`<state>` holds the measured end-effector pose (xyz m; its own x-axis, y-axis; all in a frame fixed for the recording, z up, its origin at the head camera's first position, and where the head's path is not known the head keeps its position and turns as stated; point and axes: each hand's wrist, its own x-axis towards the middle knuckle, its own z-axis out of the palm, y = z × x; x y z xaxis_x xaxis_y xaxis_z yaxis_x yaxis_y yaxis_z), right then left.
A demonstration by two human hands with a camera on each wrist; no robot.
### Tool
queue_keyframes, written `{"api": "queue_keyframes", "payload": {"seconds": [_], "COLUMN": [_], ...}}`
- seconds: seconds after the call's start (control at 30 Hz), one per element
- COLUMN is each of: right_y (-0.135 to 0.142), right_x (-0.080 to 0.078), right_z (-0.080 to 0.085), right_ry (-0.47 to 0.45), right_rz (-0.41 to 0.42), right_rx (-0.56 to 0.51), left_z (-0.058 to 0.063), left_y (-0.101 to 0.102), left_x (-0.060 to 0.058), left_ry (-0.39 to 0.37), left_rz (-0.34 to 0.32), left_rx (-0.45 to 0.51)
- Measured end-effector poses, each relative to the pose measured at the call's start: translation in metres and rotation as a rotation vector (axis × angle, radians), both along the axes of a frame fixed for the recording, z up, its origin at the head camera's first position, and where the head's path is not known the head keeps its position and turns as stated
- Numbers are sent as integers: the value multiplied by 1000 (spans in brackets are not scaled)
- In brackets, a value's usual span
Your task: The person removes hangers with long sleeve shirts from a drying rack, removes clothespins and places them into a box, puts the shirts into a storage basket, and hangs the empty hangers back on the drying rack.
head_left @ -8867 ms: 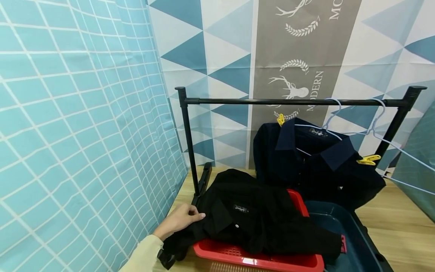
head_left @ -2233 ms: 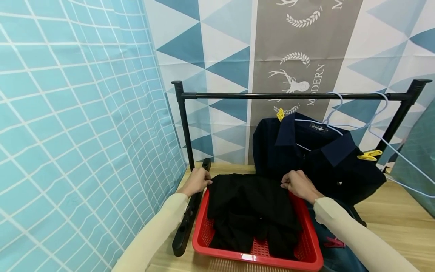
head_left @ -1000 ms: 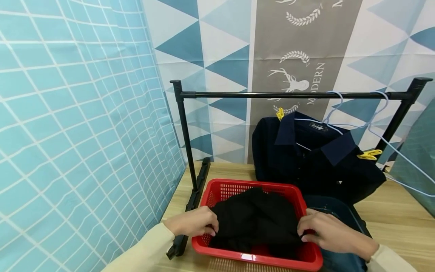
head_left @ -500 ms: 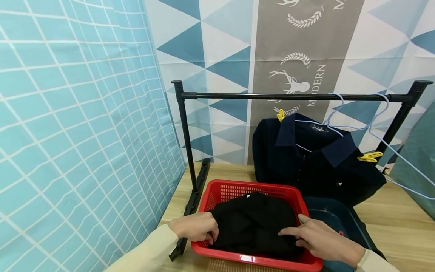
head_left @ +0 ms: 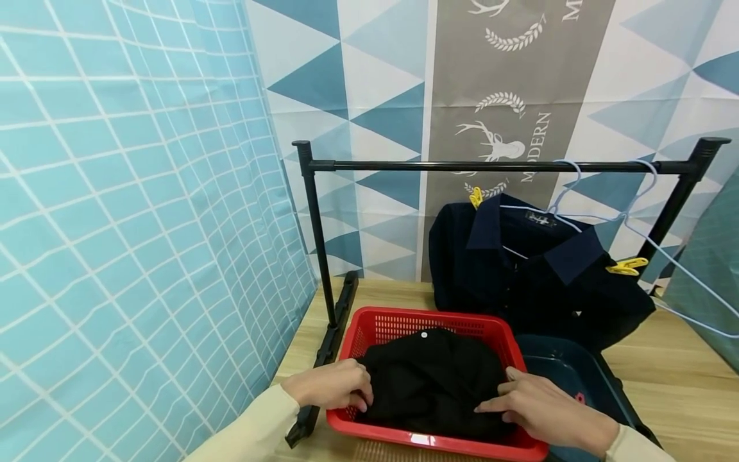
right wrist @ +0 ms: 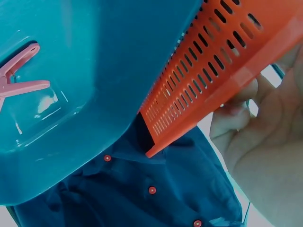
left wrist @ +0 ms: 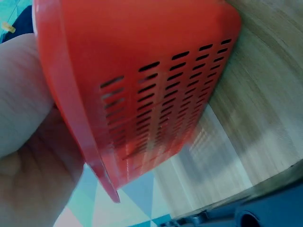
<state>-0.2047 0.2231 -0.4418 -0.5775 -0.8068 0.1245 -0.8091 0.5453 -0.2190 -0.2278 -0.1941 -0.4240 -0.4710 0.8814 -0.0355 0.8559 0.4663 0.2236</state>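
A black shirt (head_left: 433,382) lies bundled in the red plastic basket (head_left: 369,321), with a white button showing at its far side. My left hand (head_left: 335,384) reaches over the basket's left rim, its bent fingers at the shirt's left edge. In the left wrist view the basket wall hides those fingertips, and I cannot tell whether they hold cloth. My right hand (head_left: 543,407) lies over the right rim. Its forefinger is stretched out onto the shirt, the other fingers bent beneath.
A dark blue basin (head_left: 560,359) stands right of the basket, with a pink clothespin (right wrist: 21,75) inside. Behind, a navy shirt (head_left: 537,282) hangs by a light blue hanger (head_left: 568,186) from a black rack (head_left: 416,165), with yellow clothespins (head_left: 626,266) on it. Another hanger hangs at right.
The black shirt, earlier spread over the basket and rack foot, was lifted by both hands, folded and lowered inside. My right hand let go of its edge and stretched out the forefinger.
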Motion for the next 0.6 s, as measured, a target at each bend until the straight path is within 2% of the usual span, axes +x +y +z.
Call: {"api": "queue_keyframes", "payload": {"seconds": [0.17,0.27,0.43,0.6], "right_y": [8,14,20,26], "right_x": [1,1,-1,-2], "right_z": [8,9,10,14], "right_ry": [-137,-191,-185,-161], "right_rz": [3,10,-2,-5], "right_rx": [-76,-125,-181,-232], "left_z": [-1,3,4,-1], "left_y": [-10,-17,-26,-33], "left_x": [-2,-3,-3,0], "left_ry": [-12,18,60,32], "left_rz": [72,143,335,512], "left_rx": [199,327,468,516]}}
